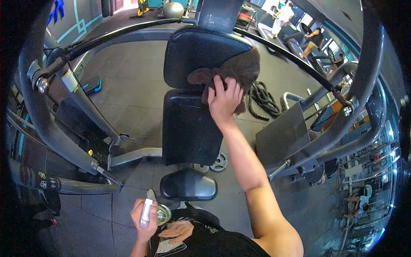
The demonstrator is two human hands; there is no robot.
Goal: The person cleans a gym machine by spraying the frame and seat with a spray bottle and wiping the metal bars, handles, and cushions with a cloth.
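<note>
My right hand (223, 99) presses a dark brown cloth (237, 70) against the black padded backrest (192, 55) of a gym machine, near the gap above the lower back pad (188, 128). Down near my chest, my left hand (143, 218) grips a small spray bottle (147, 210) with a white trigger head and a clear body. The black seat pad (188, 185) sits just beyond the bottle.
Grey steel frame arms (51, 128) of the machine curve on both sides. A coiled black rope (263, 98) and a weight plate (219, 162) lie on the grey floor. People are on treadmills (308, 40) at the far right.
</note>
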